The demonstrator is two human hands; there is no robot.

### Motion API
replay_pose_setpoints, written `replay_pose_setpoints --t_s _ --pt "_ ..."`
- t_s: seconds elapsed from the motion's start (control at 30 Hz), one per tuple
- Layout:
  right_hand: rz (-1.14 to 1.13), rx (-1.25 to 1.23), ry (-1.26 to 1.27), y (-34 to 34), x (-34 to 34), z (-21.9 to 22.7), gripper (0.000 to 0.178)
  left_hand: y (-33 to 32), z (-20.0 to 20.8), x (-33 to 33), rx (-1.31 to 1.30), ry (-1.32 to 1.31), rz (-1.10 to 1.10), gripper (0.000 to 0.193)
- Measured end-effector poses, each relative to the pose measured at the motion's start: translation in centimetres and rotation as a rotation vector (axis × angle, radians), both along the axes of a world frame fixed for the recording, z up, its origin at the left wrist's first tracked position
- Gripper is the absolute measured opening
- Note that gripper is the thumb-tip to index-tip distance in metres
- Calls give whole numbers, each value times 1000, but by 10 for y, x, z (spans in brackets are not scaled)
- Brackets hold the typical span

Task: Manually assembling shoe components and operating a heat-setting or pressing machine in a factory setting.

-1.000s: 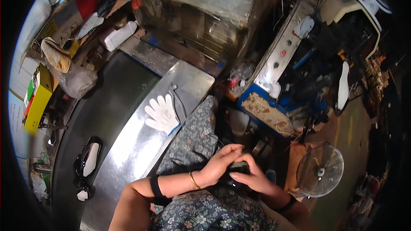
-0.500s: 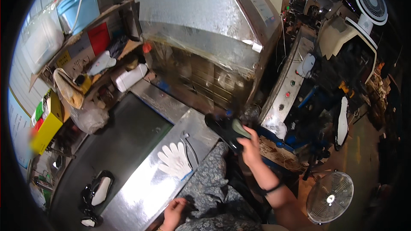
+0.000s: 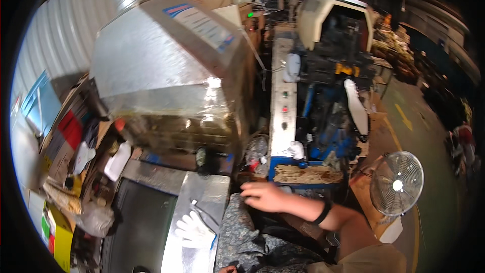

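My right hand (image 3: 262, 195) reaches in from the right, a black band on its wrist. Its fingers are stretched toward the metal table edge, somewhat blurred, and hold nothing that I can see. Beyond it, at the far end of the shiny metal tabletop (image 3: 214, 187), stands a black shoe (image 3: 203, 162), apart from the fingers. Only a sliver of my left hand (image 3: 229, 269) shows at the lower edge, against my dark patterned apron (image 3: 240, 240); its fingers are hidden. A white knitted glove (image 3: 194, 231) lies on the metal beside a thin dark curved tool (image 3: 206, 215).
A dark conveyor belt (image 3: 144, 222) runs left of the metal top, below a large metal hood (image 3: 161, 55). To the right is a machine panel with buttons (image 3: 284, 101), near a white-soled shoe (image 3: 356, 106) on the machine. A round fan (image 3: 397, 184) stands at right.
The view has swung to the right. My right hand has let go of the black shoe, which now stands at the metal top's far end. My left hand has mostly dropped out of the picture.
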State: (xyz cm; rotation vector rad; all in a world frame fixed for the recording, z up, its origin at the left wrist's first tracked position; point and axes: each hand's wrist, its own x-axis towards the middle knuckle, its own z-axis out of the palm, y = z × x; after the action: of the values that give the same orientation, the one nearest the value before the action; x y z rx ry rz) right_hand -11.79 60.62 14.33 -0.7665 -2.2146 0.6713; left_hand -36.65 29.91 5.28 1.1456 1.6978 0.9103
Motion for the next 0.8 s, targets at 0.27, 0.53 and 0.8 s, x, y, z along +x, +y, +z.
replay_pose_setpoints --t_s 0.27,0.53,0.8 --pt "-1351 271 -561 41 301 156 78 57 54 44 224 320 -492 34" --pt "-1296 385 -160 11 285 103 77 79 133 87 161 -60 -466 25" --pt "-371 286 212 -154 74 38 98 174 124 92 356 -843 -81 76"
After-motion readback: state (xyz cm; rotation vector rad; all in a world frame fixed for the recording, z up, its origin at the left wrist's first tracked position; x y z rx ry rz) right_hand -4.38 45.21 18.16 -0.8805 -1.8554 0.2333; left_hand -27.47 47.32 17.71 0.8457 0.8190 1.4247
